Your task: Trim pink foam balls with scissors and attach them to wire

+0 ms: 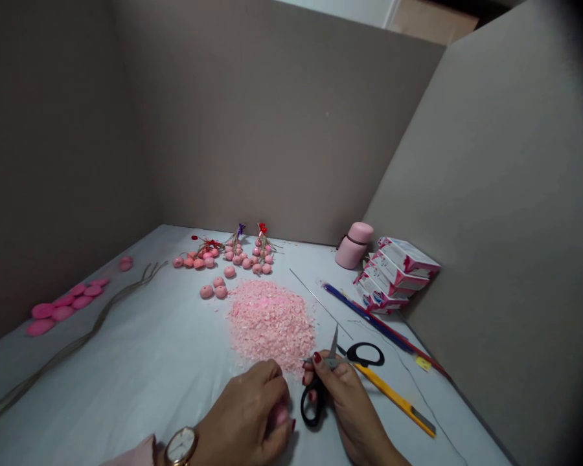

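My left hand [252, 411], with a watch [181, 445] on its wrist, is closed around a rounded pink piece [278, 414]. Most of that piece is hidden by the fingers. Just to the right, my right hand [342, 395] grips a pair of black-handled scissors [312, 423], its blades spread apart and one blade pointing up. Both hands are over the near side of a heap of pale pink shreds [272, 320].
Pink beads [220, 292] and tied bead bunches [262, 252] lie behind the heap. Bright pink discs [63, 313] and long cords [97, 323] are left. Right are a yellow cutter [393, 395], blue and red strips [369, 317], stacked boxes [393, 275] and a pink flask [354, 246]. Grey panels enclose the table.
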Available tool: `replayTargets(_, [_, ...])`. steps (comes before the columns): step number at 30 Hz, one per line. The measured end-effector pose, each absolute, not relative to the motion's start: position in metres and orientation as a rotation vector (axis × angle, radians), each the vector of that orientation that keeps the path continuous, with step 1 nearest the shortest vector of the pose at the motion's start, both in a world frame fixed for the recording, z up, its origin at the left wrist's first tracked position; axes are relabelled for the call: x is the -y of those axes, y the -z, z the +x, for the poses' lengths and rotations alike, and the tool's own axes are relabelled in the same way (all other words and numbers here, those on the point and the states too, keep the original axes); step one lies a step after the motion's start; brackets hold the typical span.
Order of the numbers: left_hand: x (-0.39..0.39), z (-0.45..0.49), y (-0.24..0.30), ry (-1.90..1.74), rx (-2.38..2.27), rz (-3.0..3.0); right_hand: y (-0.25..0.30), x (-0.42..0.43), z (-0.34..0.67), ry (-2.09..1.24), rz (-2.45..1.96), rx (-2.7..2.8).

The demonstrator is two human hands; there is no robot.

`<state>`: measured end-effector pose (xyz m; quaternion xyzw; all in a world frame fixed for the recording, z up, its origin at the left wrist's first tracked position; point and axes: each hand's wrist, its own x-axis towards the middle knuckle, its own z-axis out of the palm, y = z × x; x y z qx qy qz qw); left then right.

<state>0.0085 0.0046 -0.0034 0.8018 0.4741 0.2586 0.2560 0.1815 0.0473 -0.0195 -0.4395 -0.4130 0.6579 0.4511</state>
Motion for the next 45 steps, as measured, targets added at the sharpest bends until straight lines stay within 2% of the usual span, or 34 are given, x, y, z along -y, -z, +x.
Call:
replayTargets(7, [-0.008, 0.006, 0.001, -1.087, -1.297, 1.878, 0.026, -0.039, 0.177, -1.627, -1.128, 1.216])
replayTargets(15, [-0.009, 0.009, 0.003, -0.974, -1.311, 1.859, 0.022, -0.033, 0.174, -1.59, -1.131, 1.454])
replayTargets(26, [-0.017, 0.004, 0.004, -0.89, -1.359, 1.967, 0.024, -0.035, 0.172, -1.628, -1.184, 1.304])
replayTargets(38, [-0.036, -0.021, 0.012, -1.092, -1.569, 1.827, 0.015, -0.035, 0.173, -1.585, -1.225, 1.169])
replayTargets(45, [-0.033, -0.02, 0.005, -1.157, -1.488, 1.973, 0.018, -0.034, 0.174, -1.557, -1.218, 1.275])
